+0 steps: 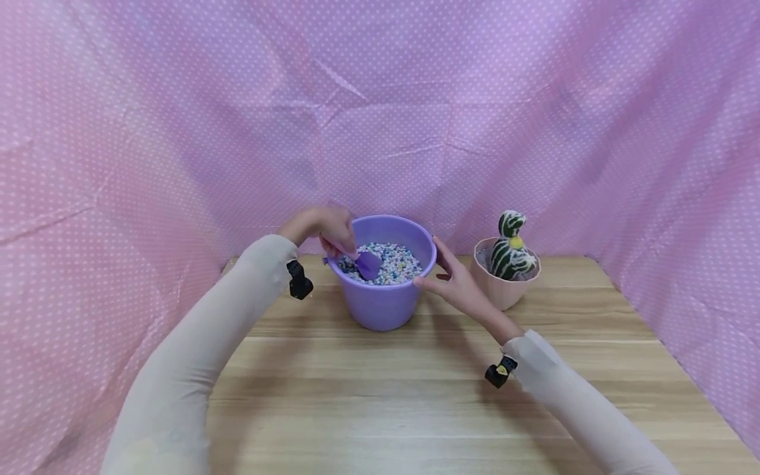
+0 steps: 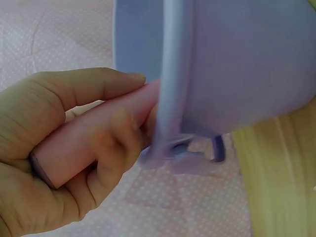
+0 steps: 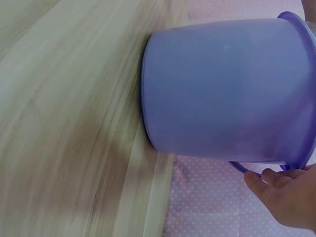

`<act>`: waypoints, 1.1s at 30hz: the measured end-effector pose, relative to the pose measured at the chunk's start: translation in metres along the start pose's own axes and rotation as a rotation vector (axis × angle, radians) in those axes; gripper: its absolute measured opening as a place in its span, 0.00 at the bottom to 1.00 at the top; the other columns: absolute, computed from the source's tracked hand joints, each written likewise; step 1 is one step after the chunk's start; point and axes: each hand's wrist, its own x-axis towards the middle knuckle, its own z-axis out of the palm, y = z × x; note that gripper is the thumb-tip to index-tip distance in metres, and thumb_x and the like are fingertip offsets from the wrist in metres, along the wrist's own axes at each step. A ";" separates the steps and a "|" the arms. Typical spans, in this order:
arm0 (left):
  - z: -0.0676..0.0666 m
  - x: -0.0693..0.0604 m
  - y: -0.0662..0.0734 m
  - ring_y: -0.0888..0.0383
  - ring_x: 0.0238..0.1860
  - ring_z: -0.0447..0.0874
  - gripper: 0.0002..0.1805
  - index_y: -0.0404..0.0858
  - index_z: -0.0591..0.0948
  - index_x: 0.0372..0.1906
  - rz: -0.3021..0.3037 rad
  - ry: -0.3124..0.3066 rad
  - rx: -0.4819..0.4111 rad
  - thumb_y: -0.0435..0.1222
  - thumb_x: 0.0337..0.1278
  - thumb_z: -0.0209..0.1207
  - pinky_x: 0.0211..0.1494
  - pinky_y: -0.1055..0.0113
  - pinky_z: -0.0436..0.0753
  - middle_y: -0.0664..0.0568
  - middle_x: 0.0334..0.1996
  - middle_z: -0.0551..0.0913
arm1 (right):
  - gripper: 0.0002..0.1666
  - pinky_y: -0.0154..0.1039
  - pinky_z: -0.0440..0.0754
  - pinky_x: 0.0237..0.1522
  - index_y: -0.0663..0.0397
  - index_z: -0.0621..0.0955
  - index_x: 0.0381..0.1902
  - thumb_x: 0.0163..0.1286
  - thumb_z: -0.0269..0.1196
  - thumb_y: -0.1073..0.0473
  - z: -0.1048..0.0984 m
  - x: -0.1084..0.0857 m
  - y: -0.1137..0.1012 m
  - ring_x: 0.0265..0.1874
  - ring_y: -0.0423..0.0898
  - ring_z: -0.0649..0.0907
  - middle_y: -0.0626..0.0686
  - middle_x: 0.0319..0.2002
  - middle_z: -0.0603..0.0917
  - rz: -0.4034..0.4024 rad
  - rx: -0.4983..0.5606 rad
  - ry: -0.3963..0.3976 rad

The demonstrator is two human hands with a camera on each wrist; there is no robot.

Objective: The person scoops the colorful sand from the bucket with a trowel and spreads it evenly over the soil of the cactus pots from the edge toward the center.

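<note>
A purple bucket [image 1: 382, 307] stands upright on the table, holding small multicoloured beads [image 1: 404, 262]. My left hand [image 1: 334, 229] reaches over its left rim and grips the pink handle [image 2: 98, 126] of a small shovel. The shovel's purple blade [image 1: 369, 265] is down at the beads; its tip is hard to make out. In the left wrist view the bucket rim hides the blade. My right hand [image 1: 454, 284] touches the bucket's right side at the rim, thumb in front and fingers spread toward the back. A bucket handle [image 3: 239, 167] hangs beside those fingers in the right wrist view.
A pale pink pot [image 1: 501, 290] with a striped toy cactus [image 1: 512, 254] stands just right of the bucket, behind my right hand. The wooden table [image 1: 380, 396] stretches in front. Pink dotted cloth [image 1: 380, 119] hangs behind and at both sides.
</note>
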 end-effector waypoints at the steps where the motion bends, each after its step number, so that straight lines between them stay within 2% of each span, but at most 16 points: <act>1: 0.002 0.000 -0.001 0.65 0.18 0.78 0.13 0.28 0.87 0.42 -0.002 0.008 -0.018 0.36 0.61 0.67 0.25 0.77 0.79 0.51 0.21 0.85 | 0.59 0.63 0.70 0.71 0.46 0.49 0.83 0.67 0.72 0.52 -0.001 0.000 -0.001 0.77 0.59 0.64 0.57 0.81 0.57 -0.001 -0.009 0.001; 4: 0.005 0.002 -0.002 0.65 0.19 0.79 0.13 0.28 0.88 0.42 0.002 0.032 -0.063 0.36 0.61 0.66 0.26 0.76 0.82 0.51 0.22 0.86 | 0.59 0.63 0.71 0.70 0.48 0.50 0.83 0.65 0.73 0.51 -0.004 0.000 -0.003 0.77 0.59 0.65 0.58 0.80 0.59 -0.009 -0.049 0.015; 9: 0.008 0.002 0.000 0.65 0.19 0.80 0.13 0.26 0.87 0.43 0.007 0.057 -0.089 0.34 0.60 0.65 0.27 0.75 0.83 0.50 0.22 0.86 | 0.60 0.60 0.74 0.69 0.48 0.52 0.82 0.63 0.75 0.50 -0.007 0.001 -0.006 0.77 0.56 0.66 0.58 0.79 0.61 0.003 -0.093 0.024; 13: 0.009 0.001 0.002 0.64 0.19 0.80 0.13 0.26 0.86 0.43 -0.006 0.037 -0.107 0.33 0.61 0.65 0.27 0.75 0.84 0.49 0.23 0.87 | 0.59 0.62 0.73 0.69 0.50 0.53 0.82 0.63 0.75 0.52 -0.007 0.002 -0.005 0.76 0.58 0.67 0.59 0.79 0.62 -0.008 -0.070 0.017; 18: 0.012 0.000 0.004 0.63 0.21 0.81 0.13 0.24 0.85 0.45 -0.044 0.013 -0.176 0.32 0.62 0.65 0.28 0.75 0.84 0.48 0.24 0.86 | 0.58 0.65 0.71 0.70 0.51 0.53 0.82 0.63 0.75 0.56 -0.004 0.002 -0.003 0.76 0.60 0.67 0.60 0.78 0.62 -0.020 -0.040 0.010; 26: 0.016 -0.002 0.007 0.64 0.18 0.79 0.11 0.24 0.84 0.42 -0.085 0.016 -0.245 0.30 0.61 0.64 0.26 0.77 0.82 0.49 0.23 0.85 | 0.57 0.66 0.72 0.68 0.53 0.54 0.82 0.64 0.74 0.60 -0.004 0.002 -0.001 0.76 0.61 0.67 0.62 0.77 0.64 -0.035 -0.026 0.015; 29: 0.016 -0.002 0.007 0.65 0.18 0.77 0.11 0.24 0.84 0.43 -0.093 0.021 -0.255 0.31 0.61 0.65 0.26 0.77 0.80 0.49 0.23 0.85 | 0.57 0.67 0.72 0.68 0.51 0.54 0.82 0.64 0.74 0.59 -0.004 0.002 -0.002 0.76 0.60 0.67 0.61 0.77 0.65 -0.037 -0.027 0.015; 33: 0.017 -0.003 0.004 0.66 0.18 0.73 0.14 0.25 0.85 0.44 -0.078 0.031 -0.208 0.33 0.60 0.66 0.24 0.78 0.75 0.50 0.24 0.86 | 0.57 0.65 0.72 0.68 0.50 0.54 0.82 0.64 0.74 0.57 -0.003 0.001 -0.002 0.76 0.60 0.67 0.60 0.78 0.64 -0.040 -0.029 0.016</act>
